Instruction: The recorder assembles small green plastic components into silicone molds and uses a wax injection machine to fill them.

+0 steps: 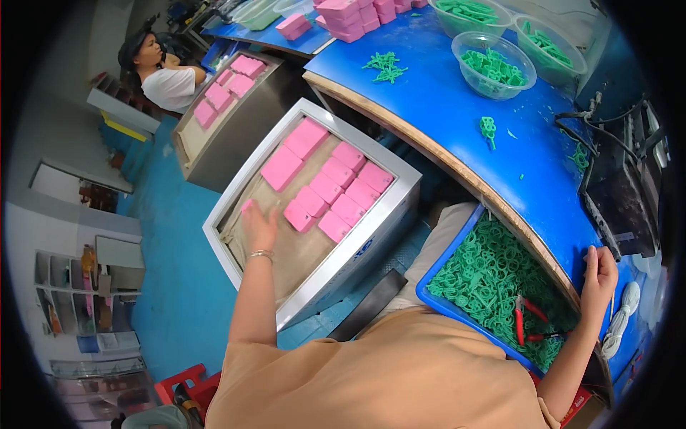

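Observation:
My left hand (261,227) reaches over a sand-coloured surface inside a white-framed box (411,179). Its fingers are around a small pink block (248,206), most of which the hand hides. Two larger pink blocks (282,168) lie beyond it on the same surface, with several smaller pink blocks (336,223) grouped to the right. My right hand (600,277) is at the blue table's right part, fingers curled in; what they hold, if anything, cannot be made out. Below and left of it, a blue bin (423,284) is full of green plastic pieces (486,261).
Red-handled cutters (520,320) lie on the green pieces. The blue table (429,86) carries clear bowls (493,86) of green parts, loose green pieces (386,66) and stacked pink blocks (350,18). A dark machine (622,193) stands at right. Another person (168,79) sits far left beside a second box (239,118).

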The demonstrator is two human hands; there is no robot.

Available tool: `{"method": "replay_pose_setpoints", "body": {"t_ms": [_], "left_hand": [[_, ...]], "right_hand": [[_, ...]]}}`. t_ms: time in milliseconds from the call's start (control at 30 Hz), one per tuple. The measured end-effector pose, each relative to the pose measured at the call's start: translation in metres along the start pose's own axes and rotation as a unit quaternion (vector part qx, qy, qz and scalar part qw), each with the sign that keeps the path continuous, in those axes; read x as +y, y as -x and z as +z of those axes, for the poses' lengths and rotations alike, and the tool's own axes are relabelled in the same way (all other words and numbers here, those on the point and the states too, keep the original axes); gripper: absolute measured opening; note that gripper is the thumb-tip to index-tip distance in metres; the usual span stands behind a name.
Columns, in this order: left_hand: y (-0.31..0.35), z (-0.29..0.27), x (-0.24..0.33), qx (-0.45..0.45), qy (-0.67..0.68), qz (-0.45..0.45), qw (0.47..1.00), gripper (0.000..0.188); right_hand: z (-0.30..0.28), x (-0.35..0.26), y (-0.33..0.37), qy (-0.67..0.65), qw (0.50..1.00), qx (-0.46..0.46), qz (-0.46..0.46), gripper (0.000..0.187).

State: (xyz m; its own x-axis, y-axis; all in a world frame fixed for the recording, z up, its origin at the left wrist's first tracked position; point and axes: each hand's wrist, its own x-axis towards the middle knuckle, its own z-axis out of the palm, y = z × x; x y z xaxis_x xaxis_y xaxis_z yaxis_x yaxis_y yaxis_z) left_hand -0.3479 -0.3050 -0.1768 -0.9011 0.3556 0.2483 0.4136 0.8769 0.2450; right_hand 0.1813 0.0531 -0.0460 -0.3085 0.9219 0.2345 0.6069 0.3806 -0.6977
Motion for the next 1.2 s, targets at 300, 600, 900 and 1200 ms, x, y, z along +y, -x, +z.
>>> {"method": "replay_pose_setpoints", "body": {"t_ms": [300, 600, 900, 1200], "left_hand": [[-0.042, -0.017, -0.026, -0.185, -0.091, -0.083, 0.975, 0.079], [-0.051, -0.014, -0.046, -0.265, -0.035, -0.069, 0.961, 0.083], [-0.041, -0.007, -0.052, -0.058, -0.034, -0.114, 0.991, 0.062], [0.067, -0.129, 0.241, -0.439, 0.673, 0.053, 0.594, 0.041]], "right_hand": [[0.007, -0.018, 0.004, 0.025, 0.998, 0.033, -0.038, 0.025], [0.006, -0.036, 0.003, 0.022, 0.997, 0.038, -0.068, 0.022], [-0.007, -0.043, 0.007, 0.018, 0.995, 0.041, -0.092, 0.019], [0.004, -0.061, 0.038, -0.488, 0.853, -0.18, 0.052, 0.01]]}}
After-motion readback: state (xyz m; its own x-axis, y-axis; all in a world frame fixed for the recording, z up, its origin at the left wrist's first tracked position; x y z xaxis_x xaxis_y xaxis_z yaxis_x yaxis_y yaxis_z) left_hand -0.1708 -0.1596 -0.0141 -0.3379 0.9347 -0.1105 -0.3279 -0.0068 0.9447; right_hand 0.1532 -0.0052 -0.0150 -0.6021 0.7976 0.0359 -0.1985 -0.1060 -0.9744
